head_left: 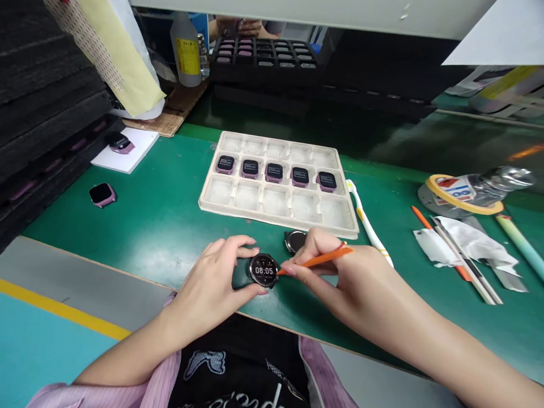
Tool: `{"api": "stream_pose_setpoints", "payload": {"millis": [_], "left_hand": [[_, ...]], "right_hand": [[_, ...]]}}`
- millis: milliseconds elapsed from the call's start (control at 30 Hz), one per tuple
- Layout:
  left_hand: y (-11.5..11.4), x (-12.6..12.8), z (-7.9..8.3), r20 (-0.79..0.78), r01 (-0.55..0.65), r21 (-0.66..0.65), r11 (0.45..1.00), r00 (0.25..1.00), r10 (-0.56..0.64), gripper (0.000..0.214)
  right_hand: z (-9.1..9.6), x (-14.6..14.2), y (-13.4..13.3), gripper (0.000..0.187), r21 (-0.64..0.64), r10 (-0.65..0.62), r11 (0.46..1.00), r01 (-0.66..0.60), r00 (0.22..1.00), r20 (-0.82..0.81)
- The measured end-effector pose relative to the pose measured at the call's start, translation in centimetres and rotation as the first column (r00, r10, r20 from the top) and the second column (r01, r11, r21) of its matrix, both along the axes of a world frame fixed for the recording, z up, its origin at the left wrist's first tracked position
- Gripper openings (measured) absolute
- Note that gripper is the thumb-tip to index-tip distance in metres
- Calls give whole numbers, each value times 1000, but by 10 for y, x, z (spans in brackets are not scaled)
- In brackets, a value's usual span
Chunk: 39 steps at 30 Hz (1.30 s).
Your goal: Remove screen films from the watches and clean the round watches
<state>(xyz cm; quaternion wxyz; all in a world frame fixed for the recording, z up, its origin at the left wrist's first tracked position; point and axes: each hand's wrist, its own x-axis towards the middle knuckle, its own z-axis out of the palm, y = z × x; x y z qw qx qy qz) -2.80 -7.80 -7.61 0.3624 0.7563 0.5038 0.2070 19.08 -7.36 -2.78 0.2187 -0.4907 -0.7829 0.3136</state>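
A black top [242,365] shows closest, below the front edge of the desk [170,209]. Just beyond that edge lies a round watch [263,270], held at its rim between thumb and fingers of the half-curled left hand [212,277]. The right hand [340,275] pinches an orange stick [325,257], its tip at the watch's right side. Farther back, a pale tray [274,201] holds five square watches [274,172], a toothbrush [369,226] beside its right edge.
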Motion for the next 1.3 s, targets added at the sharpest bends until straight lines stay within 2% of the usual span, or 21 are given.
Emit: {"api": "stream_pose_setpoints", "payload": {"millis": [67,133,233,333,467,533,633,700,833,933,1000,1100,1200,1300], "left_hand": [[0,-1,-1,1,-1,2,1000,1000,1,61],[0,-1,-1,-4,-1,14,1000,1000,1,59],[0,-2,-2,-19,0,38,999,1000,1,58],[-1,-2,0,-34,9,56,998,999,-7,62],[-2,-1,2,-52,63,80,995,997,-59,73],[-3,-1,2,-50,79,94,993,996,-74,70],[-5,0,-1,26,57,142,988,998,-61,57],[-7,2,-2,125,16,152,988,992,-36,51],[-8,9,2,318,-60,119,991,948,19,58],[-9,12,8,384,-101,148,984,923,37,57],[-10,13,13,414,-124,173,977,909,42,57],[-11,14,19,460,-133,181,974,887,35,59],[-14,16,23,536,-100,167,981,844,-6,60],[-17,20,26,617,-69,160,985,786,-46,65]], "right_hand": [[1,-5,-4,15,-94,31,995,-36,998,-55],[-3,-15,-2,15,-120,31,992,-46,992,-121],[-13,-24,6,16,-33,-4,999,-1,988,-157],[-16,-17,11,16,0,-84,996,86,969,-234],[-4,8,7,22,-83,-274,960,268,833,-480],[4,18,4,20,-55,-318,938,343,784,-533],[13,25,2,14,36,-334,911,411,786,-520],[15,23,0,17,66,-327,908,413,800,-502],[10,13,0,24,27,-263,953,302,868,-421],[0,2,1,28,-129,-226,973,193,917,-329],[-6,-4,2,39,-302,-238,944,132,907,-347],[-14,-11,3,52,-538,-293,843,-20,821,-490],[-20,-13,3,46,-581,-261,786,-211,739,-621],[-25,-13,0,45,-574,-202,753,-322,718,-666]]}}
